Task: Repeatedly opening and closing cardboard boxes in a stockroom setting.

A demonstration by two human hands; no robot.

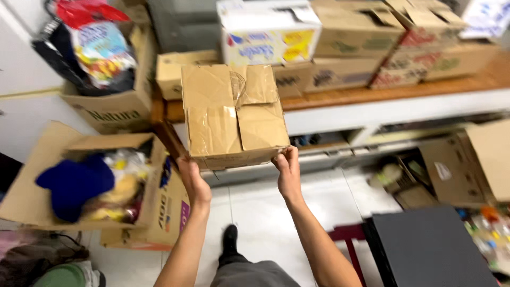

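Observation:
I hold a closed, worn brown cardboard box (pixel 234 114) up in front of me with both hands. Its top flaps are creased and taped. My left hand (pixel 192 179) grips the near bottom left corner. My right hand (pixel 287 169) grips the near bottom right corner. The box hangs in the air in front of a wooden shelf (pixel 372 94) stacked with other cartons. My foot in a black shoe (pixel 229 239) shows below on the white tiled floor.
An open carton (pixel 79 180) with a blue cloth and packets sits at the left. Another carton with bags (pixel 114 109) stands behind it. Several boxes line the shelf. A dark flat surface (pixel 430 250) and an open box (pixel 473 165) lie at the right.

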